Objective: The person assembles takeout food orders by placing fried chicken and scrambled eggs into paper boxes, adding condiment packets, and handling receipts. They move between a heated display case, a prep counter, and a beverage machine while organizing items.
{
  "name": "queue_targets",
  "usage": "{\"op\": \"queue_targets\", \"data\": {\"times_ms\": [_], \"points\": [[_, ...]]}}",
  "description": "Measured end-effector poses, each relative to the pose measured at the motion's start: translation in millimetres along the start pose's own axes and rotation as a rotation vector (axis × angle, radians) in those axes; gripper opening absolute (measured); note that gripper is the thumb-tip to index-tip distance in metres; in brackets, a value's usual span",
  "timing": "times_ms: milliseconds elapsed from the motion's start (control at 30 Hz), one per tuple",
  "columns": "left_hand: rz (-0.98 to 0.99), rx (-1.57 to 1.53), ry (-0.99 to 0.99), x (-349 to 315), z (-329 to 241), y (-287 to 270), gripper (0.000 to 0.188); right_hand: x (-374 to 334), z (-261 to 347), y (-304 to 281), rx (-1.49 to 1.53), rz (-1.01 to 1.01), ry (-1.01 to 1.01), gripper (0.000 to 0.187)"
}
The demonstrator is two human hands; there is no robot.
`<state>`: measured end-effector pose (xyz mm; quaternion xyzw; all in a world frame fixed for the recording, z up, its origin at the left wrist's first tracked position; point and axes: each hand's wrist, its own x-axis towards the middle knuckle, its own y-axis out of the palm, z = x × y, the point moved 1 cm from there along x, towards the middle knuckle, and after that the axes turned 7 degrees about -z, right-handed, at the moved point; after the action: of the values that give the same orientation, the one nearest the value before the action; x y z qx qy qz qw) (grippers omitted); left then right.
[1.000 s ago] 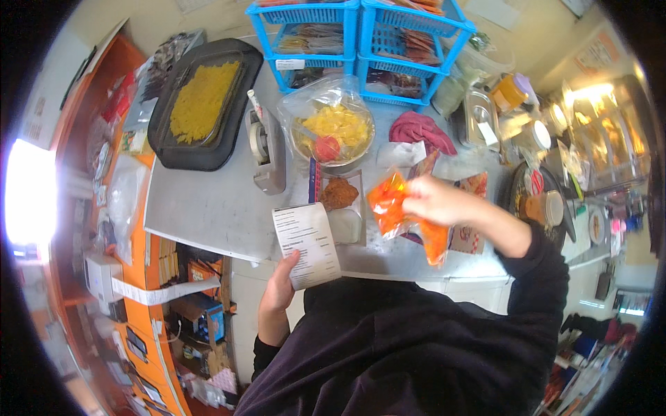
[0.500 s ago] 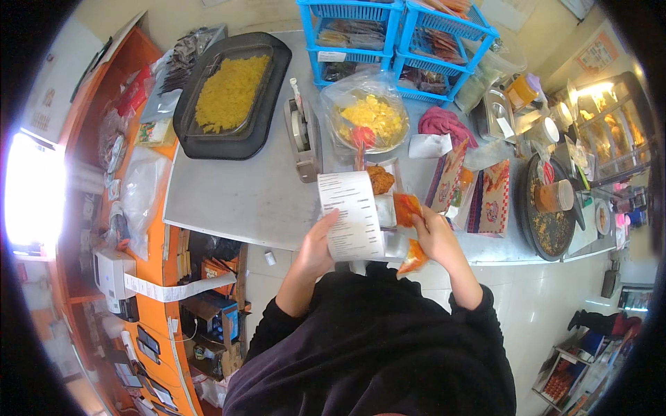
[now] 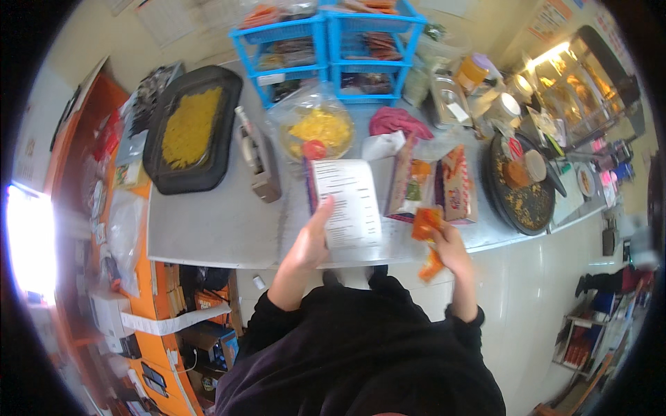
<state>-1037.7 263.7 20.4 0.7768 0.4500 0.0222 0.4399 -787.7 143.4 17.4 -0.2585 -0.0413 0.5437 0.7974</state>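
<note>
My left hand (image 3: 309, 243) is closed on a long white printed receipt (image 3: 350, 208), its thumb lying over the front. Behind the paper shows the edge of a patterned cardboard box (image 3: 311, 182); whether my fingers also grip that box is hidden. In my right hand (image 3: 452, 248), off to the right at the counter's front edge, is a pinch of orange-red sauce sachets (image 3: 425, 223), one dangling below the fingers. Just beyond it stand two open patterned food boxes, a left one (image 3: 399, 191) with packets inside and a right one (image 3: 461, 191).
On the steel counter (image 3: 208, 232) are a black tray of yellow rice (image 3: 191, 128), a tape dispenser (image 3: 260, 166), a bagged bowl of yellow food (image 3: 319, 132), a pink cloth (image 3: 399, 123) and a dark round pan (image 3: 520, 201). Blue basket racks (image 3: 326, 55) stand behind. A lit display case (image 3: 576, 90) is far right.
My right hand with the sachets has moved right, away from the receipt. The receipt now covers the fried chicken seen earlier beside it. The whole view has shifted.
</note>
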Motion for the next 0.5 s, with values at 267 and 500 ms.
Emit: {"op": "queue_targets", "data": {"times_ms": [267, 500], "points": [[-0.074, 0.167, 0.234, 7, 11, 34, 0.057, 59, -67, 23, 0.339, -0.111, -0.082, 0.022], [-0.103, 0.212, 0.230, 5, 21, 59, 0.060, 56, -40, 6, -0.017, -0.098, -0.104, 0.021]]}}
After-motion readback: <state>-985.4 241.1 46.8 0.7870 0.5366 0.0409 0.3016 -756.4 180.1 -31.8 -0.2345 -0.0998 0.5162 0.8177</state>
